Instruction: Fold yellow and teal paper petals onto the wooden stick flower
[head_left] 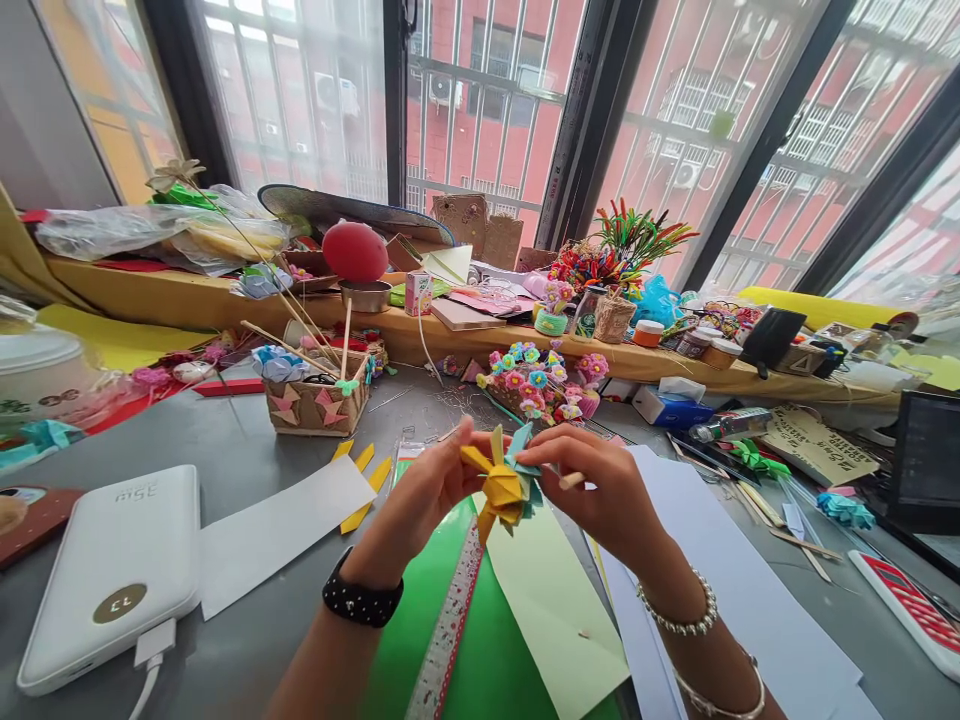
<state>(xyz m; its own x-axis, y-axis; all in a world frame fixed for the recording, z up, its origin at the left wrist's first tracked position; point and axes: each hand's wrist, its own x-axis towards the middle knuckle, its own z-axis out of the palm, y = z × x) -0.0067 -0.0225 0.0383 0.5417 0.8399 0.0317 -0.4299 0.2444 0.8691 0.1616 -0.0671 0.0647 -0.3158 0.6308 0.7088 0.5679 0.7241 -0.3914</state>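
A folded paper flower, yellow in front with light-blue petals behind, is held up between both hands above the green mat. My left hand grips its yellow side, with the fingers partly hidden behind the paper. On the other side, my right hand pinches a blue petal between thumb and fingertips. A short wooden stick pokes out from under the right fingers; its other end is hidden. Beneath lie a pale green paper strip and a patterned ruler on the green mat.
To the left are a white power bank, a white paper strip and yellow paper strips. A cardboard basket and a bunch of paper flowers stand further back. White sheets and a calculator lie right.
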